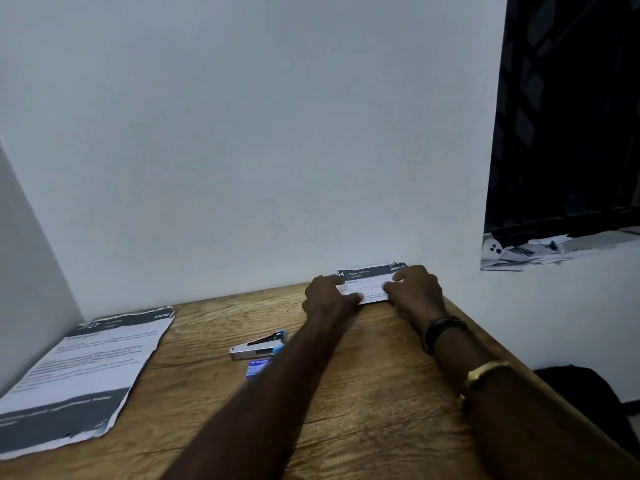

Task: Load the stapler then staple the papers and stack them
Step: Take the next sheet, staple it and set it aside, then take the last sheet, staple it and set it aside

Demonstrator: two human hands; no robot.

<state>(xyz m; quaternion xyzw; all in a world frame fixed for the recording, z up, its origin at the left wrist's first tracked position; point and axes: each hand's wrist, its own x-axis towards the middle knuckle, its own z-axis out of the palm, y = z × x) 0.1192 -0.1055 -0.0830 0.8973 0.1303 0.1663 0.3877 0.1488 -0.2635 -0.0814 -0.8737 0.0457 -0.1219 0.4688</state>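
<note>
A printed paper [372,282] with a dark header lies at the far right corner of the wooden desk [363,393], against the wall. My left hand [329,294] grips its left edge and my right hand [415,292] grips its right edge. A stack of printed papers [83,372] rests at the left side of the desk. The silver and blue stapler [259,344] lies mid-desk, just left of my left forearm. A small blue staple box [257,367] sits right in front of it, partly hidden by that forearm.
White walls close off the desk at the back and the left. The desk's right edge runs diagonally under my right arm. A ledge at the right holds loose papers [530,252] and a small white device [491,249].
</note>
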